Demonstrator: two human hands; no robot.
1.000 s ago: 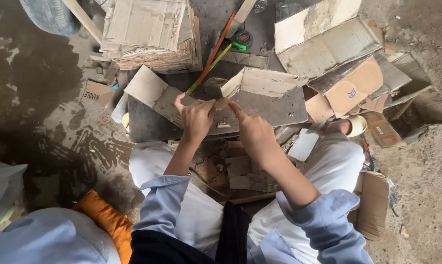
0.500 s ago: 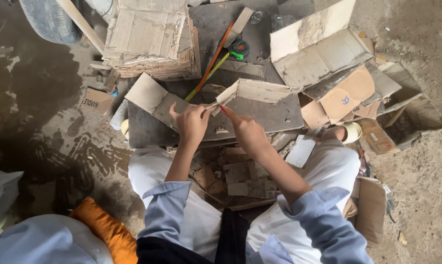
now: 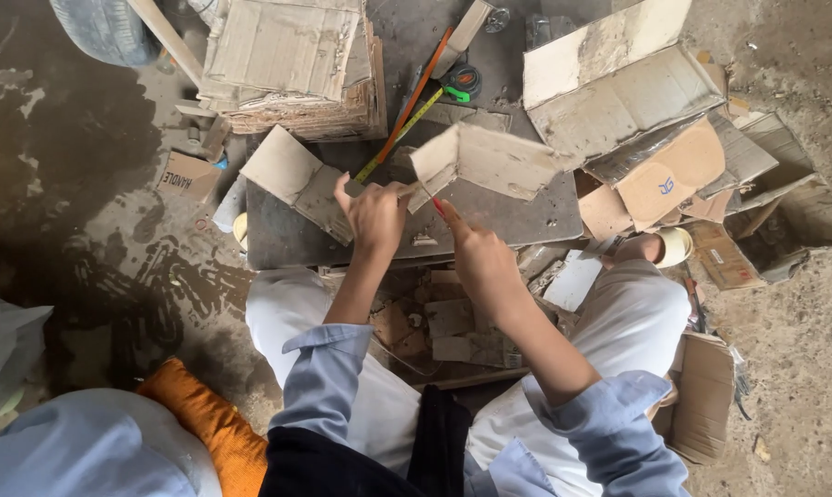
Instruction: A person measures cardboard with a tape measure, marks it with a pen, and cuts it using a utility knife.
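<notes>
Left hand (image 3: 372, 216) pinches folded cardboard piece (image 3: 485, 163); right hand (image 3: 479, 262) apparently holds red blade (image 3: 438, 206)

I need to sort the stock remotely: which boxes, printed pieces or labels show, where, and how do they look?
Folded grey-brown cardboard piece: held by left hand and right hand.
Stack of flattened cardboard: top, beige.
Open cardboard box: upper right, grey inside.
Tan flap with blue mark: right.
Small brown printed cardboard scrap: left, on the floor.
</notes>
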